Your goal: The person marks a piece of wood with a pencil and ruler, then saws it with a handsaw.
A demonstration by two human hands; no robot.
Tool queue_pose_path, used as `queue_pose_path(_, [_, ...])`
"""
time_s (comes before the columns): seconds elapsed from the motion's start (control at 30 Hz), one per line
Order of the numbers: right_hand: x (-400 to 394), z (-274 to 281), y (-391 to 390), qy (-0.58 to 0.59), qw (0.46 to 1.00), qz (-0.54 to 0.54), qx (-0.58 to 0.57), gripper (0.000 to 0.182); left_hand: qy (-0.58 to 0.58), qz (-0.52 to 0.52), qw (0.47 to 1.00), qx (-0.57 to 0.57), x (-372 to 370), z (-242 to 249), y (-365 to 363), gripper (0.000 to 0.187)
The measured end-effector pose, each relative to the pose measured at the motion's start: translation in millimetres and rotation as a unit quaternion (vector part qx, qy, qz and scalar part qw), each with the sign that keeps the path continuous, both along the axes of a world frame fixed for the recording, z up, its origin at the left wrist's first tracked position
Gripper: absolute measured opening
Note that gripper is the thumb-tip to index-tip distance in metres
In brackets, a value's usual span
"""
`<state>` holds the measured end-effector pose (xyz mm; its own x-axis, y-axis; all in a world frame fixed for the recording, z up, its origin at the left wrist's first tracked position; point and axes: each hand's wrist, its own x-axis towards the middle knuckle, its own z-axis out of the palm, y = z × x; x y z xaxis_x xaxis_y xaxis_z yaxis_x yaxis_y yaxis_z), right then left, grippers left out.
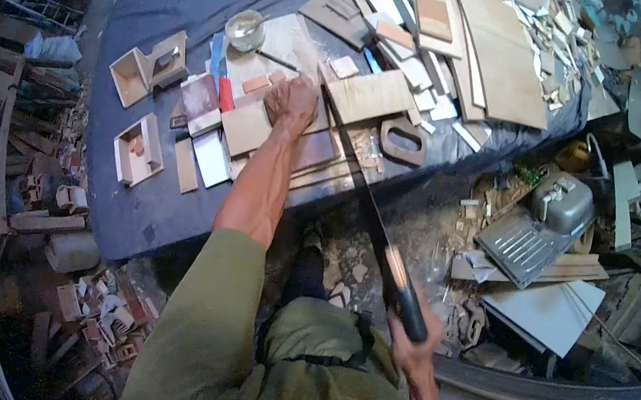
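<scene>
My right hand (415, 337) is wrapped round the dark handle of a long handsaw (373, 218). The saw's blade reaches up and left to the table, along the gap between two light boards. My left hand (292, 102) presses down, fingers curled, on the left wooden board (247, 127), just left of the blade. Right of the blade lies another light board (369, 97). An oval wooden ring (403, 142) sits near the table edge. Above my left hand are a small wooden block (256, 84), a dark pen-like tool (278, 61) and a glass jar (245, 31).
Small wooden boxes (139, 150) stand on the dark-covered table (185, 240) at left. Large panels (504, 61) and many offcuts cover its right side. A metal sink (532, 237) and scrap wood lie on the floor at right, with more offcuts (112, 322) at lower left.
</scene>
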<state>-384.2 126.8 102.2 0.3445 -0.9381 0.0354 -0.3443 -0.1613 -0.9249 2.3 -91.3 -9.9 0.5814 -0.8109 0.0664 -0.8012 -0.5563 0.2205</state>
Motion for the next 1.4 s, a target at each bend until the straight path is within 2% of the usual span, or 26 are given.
queue_pose_path(0.03, [-16.1,2.2,10.1,-0.015,0.999,0.005,0.05,0.058,0.002,0.015,1.0,-0.023,3.9,-1.1,-7.3,0.032])
queue_pose_path(0.1, [-7.9,0.8,7.5,-0.03,0.999,-0.005,0.021,0.06,0.013,0.041,0.998,-0.049,-3.1,-1.6,-1.7,0.032])
queue_pose_path(0.17, [38.3,5.2,-26.9,-0.005,0.999,-0.026,0.021,0.06,0.014,0.019,0.999,-0.023,-0.5,-7.4,1.4,0.034])
queue_pose_path(0.23, [73.1,-10.5,-64.4,0.015,0.995,0.003,0.096,0.063,0.03,0.022,0.999,-0.029,0.7,-2.1,-1.9,0.034])
queue_pose_path(0.3, [74.1,-17.2,-69.0,-0.028,0.995,-0.007,0.096,0.063,0.019,0.012,0.998,-0.053,9.0,-8.0,-11.0,0.032])
queue_pose_path(0.37, [56.9,-16.6,-46.8,-0.028,0.997,-0.015,0.066,0.064,0.012,-0.037,0.999,-0.011,4.4,-9.5,0.4,0.033])
queue_pose_path(0.4, [43.7,-16.0,-36.2,-0.021,1.0,-0.015,0.013,0.064,0.044,0.005,0.999,0.003,1.2,2.6,-0.2,0.032])
queue_pose_path(0.47, [0.0,-14.1,-1.5,0.001,1.0,-0.008,0.022,0.061,0.047,0.001,0.999,-0.012,-5.5,-0.9,7.8,0.033])
queue_pose_path(0.53, [-6.9,2.7,3.2,-0.022,0.999,-0.001,0.032,0.054,0.057,0.018,0.998,-0.013,-5.1,13.2,-0.5,0.034])
queue_pose_path(0.57, [-2.6,6.3,5.4,-0.047,0.997,-0.006,0.054,0.054,0.046,0.009,0.999,-0.012,-4.8,11.4,2.8,0.035])
queue_pose_path(0.63, [32.9,-6.8,-26.1,-0.02,1.0,-0.022,-0.006,0.057,0.029,-0.006,0.999,-0.021,-3.8,7.1,2.8,0.038])
queue_pose_path(0.67, [58.5,-7.2,-49.5,0.0,0.998,-0.012,0.056,0.058,0.033,0.011,0.999,-0.026,-3.8,3.0,3.5,0.038])
queue_pose_path(0.73, [78.5,-12.6,-68.1,-0.009,0.996,0.0,0.091,0.059,0.033,0.042,0.998,-0.039,4.7,-5.7,-3.7,0.038])
queue_pose_path(0.8, [77.7,-18.0,-74.7,-0.053,0.998,0.009,0.037,0.06,-0.009,-0.001,0.999,-0.051,16.9,-25.5,-13.6,0.032])
queue_pose_path(0.83, [64.1,-14.4,-57.9,-0.023,1.0,0.0,0.008,0.059,-0.026,-0.024,0.998,-0.048,6.6,-10.8,-2.0,0.03])
queue_pose_path(0.87, [49.7,-9.5,-49.8,-0.002,0.999,-0.005,-0.04,0.059,0.065,0.022,0.998,0.0,-1.2,10.4,1.2,0.039])
queue_pose_path(0.93, [2.6,-8.5,-12.2,-0.016,0.999,0.004,0.036,0.061,0.067,0.02,0.998,-0.001,-11.9,20.9,12.9,0.037])
queue_pose_path(0.97, [-5.8,-5.8,-9.8,-0.017,1.0,0.007,0.019,0.061,0.065,0.022,0.998,-0.013,-10.3,26.4,6.0,0.037])
queue_pose_path(1.03, [-15.5,5.9,3.5,-0.018,1.0,0.009,0.006,0.061,0.037,0.02,0.999,-0.032,-0.4,1.1,2.3,0.035])
queue_pose_path(1.13, [48.8,-1.9,-48.9,-0.033,0.996,0.008,-0.085,0.061,0.006,0.002,0.999,-0.047,5.6,-19.0,3.1,0.032])
queue_pose_path(1.17, [68.6,-10.5,-66.9,-0.034,0.999,0.016,0.006,0.062,0.009,0.009,0.999,-0.049,7.3,-15.8,-1.6,0.032])
queue_pose_path(1.2, [79.1,-24.8,-79.8,-0.034,0.998,0.008,0.047,0.063,0.011,0.014,0.999,-0.046,8.7,-13.6,-2.2,0.033])
queue_pose_path(1.3, [70.2,-29.6,-69.4,-0.082,0.994,0.005,0.075,0.061,0.011,0.003,0.998,-0.062,1.4,-14.2,-6.5,0.026])
queue_pose_path(1.33, [59.9,-21.0,-59.1,-0.06,0.998,0.007,0.007,0.061,0.011,-0.002,0.999,-0.039,17.5,-46.1,-13.8,0.026])
queue_pose_path(1.37, [43.6,-5.9,-45.0,-0.021,0.997,0.02,0.077,0.06,0.009,0.004,0.999,-0.042,20.6,-33.4,-18.9,0.026])
queue_pose_path(1.4, [25.0,-6.7,-26.7,-0.043,0.998,0.011,0.049,0.06,0.015,0.006,0.999,-0.031,11.8,-25.3,-9.4,0.026])
